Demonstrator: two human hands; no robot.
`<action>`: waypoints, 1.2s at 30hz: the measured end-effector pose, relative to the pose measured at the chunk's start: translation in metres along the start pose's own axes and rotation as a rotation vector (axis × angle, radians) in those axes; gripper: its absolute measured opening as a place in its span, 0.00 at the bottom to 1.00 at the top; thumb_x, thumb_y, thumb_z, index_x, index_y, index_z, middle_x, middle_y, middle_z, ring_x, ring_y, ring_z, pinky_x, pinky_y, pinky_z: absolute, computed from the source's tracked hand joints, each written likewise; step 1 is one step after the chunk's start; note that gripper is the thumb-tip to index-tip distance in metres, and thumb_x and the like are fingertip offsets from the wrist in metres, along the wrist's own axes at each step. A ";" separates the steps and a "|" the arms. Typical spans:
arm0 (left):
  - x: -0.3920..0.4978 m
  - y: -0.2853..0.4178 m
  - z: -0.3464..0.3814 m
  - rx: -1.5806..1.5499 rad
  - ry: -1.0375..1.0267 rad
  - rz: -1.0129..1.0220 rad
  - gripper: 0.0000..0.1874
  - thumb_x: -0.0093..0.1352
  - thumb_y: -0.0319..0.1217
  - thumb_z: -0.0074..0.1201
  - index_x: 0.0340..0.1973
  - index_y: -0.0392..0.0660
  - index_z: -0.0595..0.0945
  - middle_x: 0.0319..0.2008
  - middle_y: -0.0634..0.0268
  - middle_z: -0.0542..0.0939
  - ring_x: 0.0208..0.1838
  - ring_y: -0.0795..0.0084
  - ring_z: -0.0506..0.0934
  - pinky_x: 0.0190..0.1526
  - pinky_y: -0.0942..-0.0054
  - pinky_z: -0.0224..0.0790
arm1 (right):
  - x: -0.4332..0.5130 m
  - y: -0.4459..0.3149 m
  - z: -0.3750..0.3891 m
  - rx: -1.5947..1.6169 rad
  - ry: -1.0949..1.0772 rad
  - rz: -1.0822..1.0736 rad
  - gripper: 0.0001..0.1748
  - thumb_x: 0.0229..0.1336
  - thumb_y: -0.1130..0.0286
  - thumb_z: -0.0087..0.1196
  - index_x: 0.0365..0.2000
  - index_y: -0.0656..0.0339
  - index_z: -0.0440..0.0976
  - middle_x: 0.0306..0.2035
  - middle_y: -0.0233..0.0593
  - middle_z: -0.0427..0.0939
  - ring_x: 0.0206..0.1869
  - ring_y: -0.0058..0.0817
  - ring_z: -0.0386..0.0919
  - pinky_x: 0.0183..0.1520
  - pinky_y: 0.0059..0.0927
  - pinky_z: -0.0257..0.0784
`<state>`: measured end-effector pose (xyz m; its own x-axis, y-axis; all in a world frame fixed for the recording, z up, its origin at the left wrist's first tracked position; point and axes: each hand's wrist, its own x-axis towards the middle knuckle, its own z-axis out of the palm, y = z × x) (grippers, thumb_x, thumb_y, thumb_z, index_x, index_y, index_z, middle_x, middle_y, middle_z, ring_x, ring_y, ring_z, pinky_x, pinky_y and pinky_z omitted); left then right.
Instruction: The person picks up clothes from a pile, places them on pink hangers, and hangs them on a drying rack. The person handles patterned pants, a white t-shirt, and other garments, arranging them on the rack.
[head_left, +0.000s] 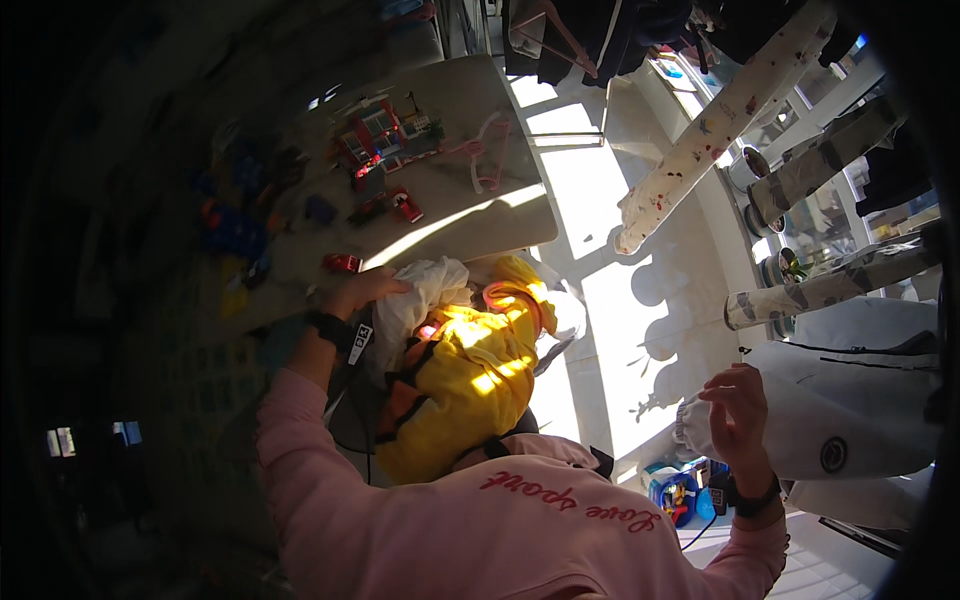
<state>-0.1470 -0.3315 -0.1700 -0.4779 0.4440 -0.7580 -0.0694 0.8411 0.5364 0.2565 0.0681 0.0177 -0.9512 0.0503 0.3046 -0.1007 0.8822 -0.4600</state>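
Observation:
My left hand (369, 289) rests on a translucent whitish bag or cloth (431, 289) at the table's near edge; whether its fingers grip it cannot be told. Against my body lies a bundle of yellow plush fabric (472, 390) with orange and dark parts, the whitish material beside it. On the right, my right hand (735, 412) is raised with bent fingers and nothing visible in it, near a hanging light-grey jacket (832, 397). Both wrists wear dark bands with small devices.
A table (457, 82) holds a toy brick building (379, 139), a pink clothes hanger (491, 154), a red toy car (343, 262) and other toys. Patterned garments (697, 157) hang at the upper right above potted plants (786, 262). A blue container (675, 499) stands low at the right.

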 end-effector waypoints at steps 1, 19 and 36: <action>-0.024 0.010 -0.007 -0.179 -0.026 0.039 0.30 0.61 0.41 0.60 0.53 0.31 0.73 0.49 0.51 0.77 0.47 0.69 0.77 0.46 0.72 0.69 | 0.005 0.002 0.006 0.035 -0.025 0.007 0.12 0.44 0.84 0.48 0.29 0.58 0.75 0.30 0.37 0.76 0.37 0.36 0.73 0.49 0.40 0.66; -0.333 0.335 0.006 -0.305 0.486 1.253 0.22 0.69 0.36 0.48 0.56 0.39 0.71 0.42 0.61 0.79 0.41 0.71 0.77 0.45 0.74 0.71 | 0.115 0.011 0.100 0.849 -0.239 0.081 0.48 0.48 0.61 0.67 0.64 0.56 0.50 0.57 0.46 0.67 0.59 0.38 0.68 0.57 0.38 0.70; -0.120 0.178 0.074 -0.343 0.561 0.610 0.13 0.71 0.34 0.45 0.48 0.42 0.73 0.44 0.63 0.75 0.42 0.72 0.73 0.46 0.68 0.66 | 0.148 0.039 0.016 1.313 0.111 0.249 0.22 0.46 0.70 0.62 0.46 0.60 0.74 0.45 0.49 0.77 0.51 0.39 0.75 0.52 0.34 0.71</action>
<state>-0.0372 -0.2116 -0.0113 -0.8686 0.4919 -0.0597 0.1222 0.3295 0.9362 0.1075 0.1023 0.0315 -0.9628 0.2351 0.1329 -0.1925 -0.2523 -0.9483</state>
